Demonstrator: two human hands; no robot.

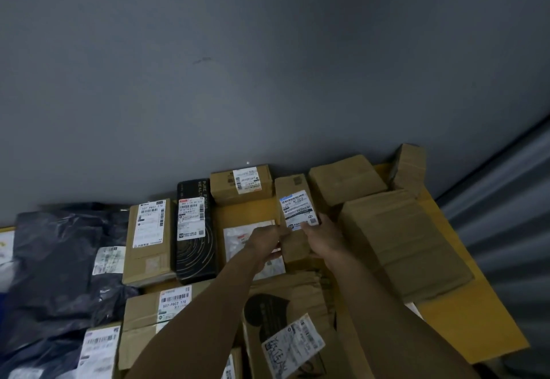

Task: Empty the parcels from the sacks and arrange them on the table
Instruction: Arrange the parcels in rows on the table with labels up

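Note:
A narrow brown cardboard parcel with a white and blue label lies on the yellow table, near the back. My left hand grips its left near edge. My right hand grips its right near edge, thumb on the label. Around it lie other parcels: a labelled brown box behind, a black box with gold print, a tall brown box, a flat white-labelled packet under my left hand, and a brown paper bag in front.
Dark plastic mailer bags cover the table's left side. Several plain brown boxes stand at the right, one box upright at the back corner. A grey wall runs behind the table, and a corrugated shutter at the right.

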